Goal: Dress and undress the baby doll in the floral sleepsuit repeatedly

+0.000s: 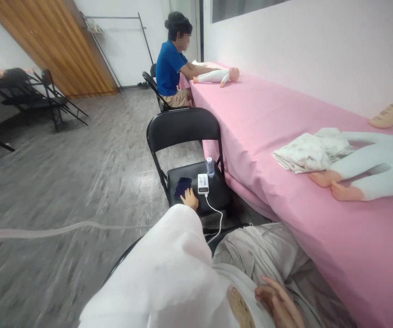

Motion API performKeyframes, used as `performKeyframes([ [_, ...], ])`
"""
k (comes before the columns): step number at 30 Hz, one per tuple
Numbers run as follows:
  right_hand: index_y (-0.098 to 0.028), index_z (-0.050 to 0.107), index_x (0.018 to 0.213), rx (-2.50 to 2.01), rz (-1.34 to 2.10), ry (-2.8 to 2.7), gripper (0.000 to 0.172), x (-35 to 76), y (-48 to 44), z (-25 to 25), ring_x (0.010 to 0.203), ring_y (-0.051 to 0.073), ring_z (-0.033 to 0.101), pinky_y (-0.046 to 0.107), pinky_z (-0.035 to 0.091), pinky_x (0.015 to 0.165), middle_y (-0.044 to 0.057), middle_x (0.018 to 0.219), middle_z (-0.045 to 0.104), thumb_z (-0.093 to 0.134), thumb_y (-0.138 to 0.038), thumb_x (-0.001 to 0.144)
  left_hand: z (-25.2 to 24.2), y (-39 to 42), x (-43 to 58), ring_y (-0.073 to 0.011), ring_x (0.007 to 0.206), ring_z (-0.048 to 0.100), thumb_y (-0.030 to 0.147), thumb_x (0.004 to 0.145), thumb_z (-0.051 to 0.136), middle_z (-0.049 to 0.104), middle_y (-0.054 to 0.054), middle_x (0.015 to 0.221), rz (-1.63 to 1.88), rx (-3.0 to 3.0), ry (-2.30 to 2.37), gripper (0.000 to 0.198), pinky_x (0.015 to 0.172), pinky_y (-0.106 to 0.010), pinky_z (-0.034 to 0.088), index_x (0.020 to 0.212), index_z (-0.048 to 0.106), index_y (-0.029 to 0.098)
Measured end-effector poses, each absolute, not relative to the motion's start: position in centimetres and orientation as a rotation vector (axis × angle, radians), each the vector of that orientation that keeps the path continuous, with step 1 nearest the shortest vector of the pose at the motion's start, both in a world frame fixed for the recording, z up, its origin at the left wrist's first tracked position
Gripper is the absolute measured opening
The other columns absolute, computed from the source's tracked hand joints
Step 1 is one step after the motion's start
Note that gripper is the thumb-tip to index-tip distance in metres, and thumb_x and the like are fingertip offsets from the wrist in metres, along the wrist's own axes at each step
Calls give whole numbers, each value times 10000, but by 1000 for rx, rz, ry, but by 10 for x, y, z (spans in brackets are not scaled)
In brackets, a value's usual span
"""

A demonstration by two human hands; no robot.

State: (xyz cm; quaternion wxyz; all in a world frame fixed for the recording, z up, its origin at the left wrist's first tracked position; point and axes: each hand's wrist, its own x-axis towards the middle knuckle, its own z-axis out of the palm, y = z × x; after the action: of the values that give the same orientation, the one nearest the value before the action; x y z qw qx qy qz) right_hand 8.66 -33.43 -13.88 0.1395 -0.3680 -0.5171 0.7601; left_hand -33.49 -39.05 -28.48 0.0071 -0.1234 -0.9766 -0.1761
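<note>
My left hand (190, 199) reaches out on a white-sleeved arm to a black folding chair (183, 125). Its fingertips rest at the lower edge of a dark-screened smartphone (183, 187) lying on the seat; the fingers look stretched out, not wrapped round it. Beside the phone lies a white boxy device (203, 183) with a white cable (221, 218) plugged into its near end. A small clear bottle with a white cap (210, 167) is just behind that device. My right hand (281, 304) lies over my lap, fingers loosely bent and apart, holding nothing visible.
A pink-covered table (251, 118) runs along the right, bearing a doll in pale clothing (380, 164), crumpled white cloth (314, 150) and a beige foot-like object (392, 114). Farther off, a seated person in blue (169, 64) touches another doll (216, 76). Folding chairs (54, 98) stand left.
</note>
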Motion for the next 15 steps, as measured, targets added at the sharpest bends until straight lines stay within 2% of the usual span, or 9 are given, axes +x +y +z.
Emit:
performKeyframes([
  [3,-318,683,962,-1077,2204,-1491,399,87,-335,-137,859,265,638,386,503,837,88,828,671,649,-570,654,-283,-389,-335,-274,1354,270,142,796,356,319,-167,1442,-552,-360,-3057,579,1110,-538,155,1372,368,82],
  [6,-303,677,964,-1113,2185,-1506,429,88,-334,-137,878,280,630,411,490,853,92,826,662,639,-588,644,-281,-388,-334,-309,1356,252,146,779,380,295,-190,1447,-545,-287,-3053,605,1102,-561,140,1377,351,61],
  [9,-314,674,957,-1122,2199,-1516,438,90,-334,-138,874,284,629,411,491,844,89,824,661,640,-601,628,-276,-386,-332,-307,1367,223,146,780,374,302,-198,1441,-586,-282,-3010,606,1113,-545,110,1377,342,49],
  [12,-313,676,942,-1146,2181,-1487,451,88,-336,-138,850,282,631,398,499,817,86,808,660,648,-611,605,-258,-380,-333,-303,1358,232,145,789,362,330,-206,1418,-762,-200,-2915,575,1111,-535,111,1356,361,50],
  [15,-304,679,922,-1173,2114,-1429,433,82,-341,-135,792,264,628,377,504,777,77,777,655,639,-609,617,-224,-365,-342,-303,1298,314,150,803,358,395,-193,1344,-1093,55,-2751,484,1096,-511,141,1275,447,92],
])
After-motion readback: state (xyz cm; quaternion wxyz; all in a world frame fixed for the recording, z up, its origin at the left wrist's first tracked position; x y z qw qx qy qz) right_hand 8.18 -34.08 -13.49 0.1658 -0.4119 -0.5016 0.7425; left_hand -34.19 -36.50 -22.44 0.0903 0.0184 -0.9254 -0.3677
